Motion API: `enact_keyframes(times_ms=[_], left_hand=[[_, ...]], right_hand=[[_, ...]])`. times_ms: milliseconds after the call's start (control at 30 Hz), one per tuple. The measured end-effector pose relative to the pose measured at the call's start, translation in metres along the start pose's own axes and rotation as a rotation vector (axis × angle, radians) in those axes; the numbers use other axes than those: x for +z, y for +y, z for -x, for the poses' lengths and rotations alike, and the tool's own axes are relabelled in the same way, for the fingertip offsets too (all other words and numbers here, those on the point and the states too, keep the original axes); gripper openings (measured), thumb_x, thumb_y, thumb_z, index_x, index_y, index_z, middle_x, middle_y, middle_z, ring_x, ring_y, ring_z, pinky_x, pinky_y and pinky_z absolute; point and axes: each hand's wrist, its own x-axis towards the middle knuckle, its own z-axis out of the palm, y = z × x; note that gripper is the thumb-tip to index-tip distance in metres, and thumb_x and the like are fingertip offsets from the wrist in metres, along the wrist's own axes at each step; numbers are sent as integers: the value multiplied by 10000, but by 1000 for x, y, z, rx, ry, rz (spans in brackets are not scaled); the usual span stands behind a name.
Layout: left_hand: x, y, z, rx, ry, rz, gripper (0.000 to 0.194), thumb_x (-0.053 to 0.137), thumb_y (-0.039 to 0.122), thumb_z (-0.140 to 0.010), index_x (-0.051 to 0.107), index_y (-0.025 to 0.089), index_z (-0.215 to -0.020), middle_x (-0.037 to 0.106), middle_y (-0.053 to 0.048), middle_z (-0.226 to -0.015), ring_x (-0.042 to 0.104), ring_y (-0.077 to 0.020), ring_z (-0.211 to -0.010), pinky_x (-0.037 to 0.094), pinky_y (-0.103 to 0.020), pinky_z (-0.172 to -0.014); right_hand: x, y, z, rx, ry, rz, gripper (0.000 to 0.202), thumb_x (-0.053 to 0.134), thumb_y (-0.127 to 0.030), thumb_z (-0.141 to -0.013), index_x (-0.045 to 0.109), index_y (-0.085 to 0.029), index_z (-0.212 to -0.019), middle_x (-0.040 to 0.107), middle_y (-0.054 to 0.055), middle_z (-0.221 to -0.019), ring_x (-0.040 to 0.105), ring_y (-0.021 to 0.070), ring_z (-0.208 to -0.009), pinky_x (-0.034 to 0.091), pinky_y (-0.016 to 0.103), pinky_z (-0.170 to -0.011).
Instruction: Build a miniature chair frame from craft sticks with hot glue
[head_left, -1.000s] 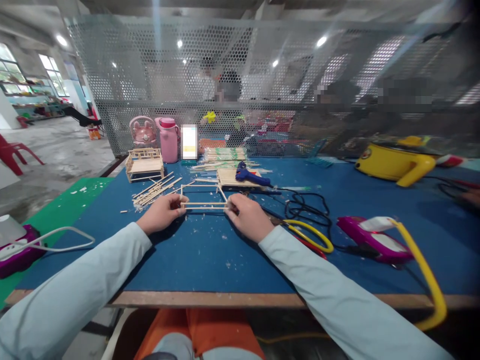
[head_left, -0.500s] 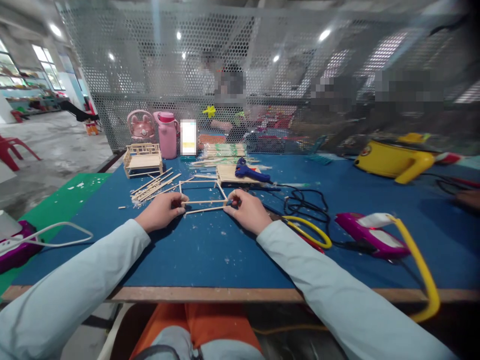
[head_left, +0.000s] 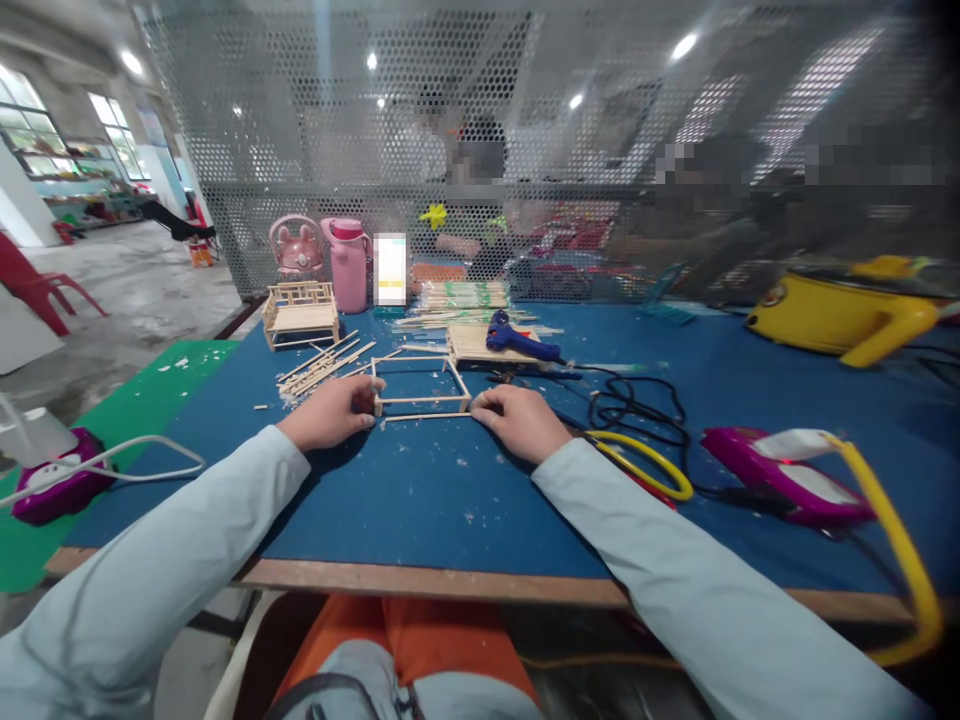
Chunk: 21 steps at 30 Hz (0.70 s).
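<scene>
We see the wooden frame [head_left: 420, 400] at the middle of the view. Our left hand [head_left: 330, 412] has its fingers curled at the left front corner, and our right hand [head_left: 523, 420] has thumb and finger close together at the right front corner; whether they grip it, we cannot tell. A thin stick [head_left: 429, 416] lies along its front side. Green print marks the packets [head_left: 469, 293] at upper centre, but it is too small for us to read; the phone [head_left: 389, 270] beside them has a blurred screen. Toward the brown edge [head_left: 420, 577] at lower centre, the blue worktop [head_left: 442, 510] gives us broad room. Behind the frame, the glue gun [head_left: 529, 342] on its panel [head_left: 469, 345] narrows the space.
</scene>
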Motion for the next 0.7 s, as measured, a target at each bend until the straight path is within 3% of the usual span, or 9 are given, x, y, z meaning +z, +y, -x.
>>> enact_keyframes(times_ms=[700], left_hand=[[5,3,-2,-22,59,-66,369,557,146,-691,585,136,-1059,629,-37,-796,566,-145,-716,433,-272,-708]], right_hand=[[3,4,-3,-171,-60,-21,147,489,-203,-797,623,-168,-748,635,57,-807,570,157,-746,412,248,-678]])
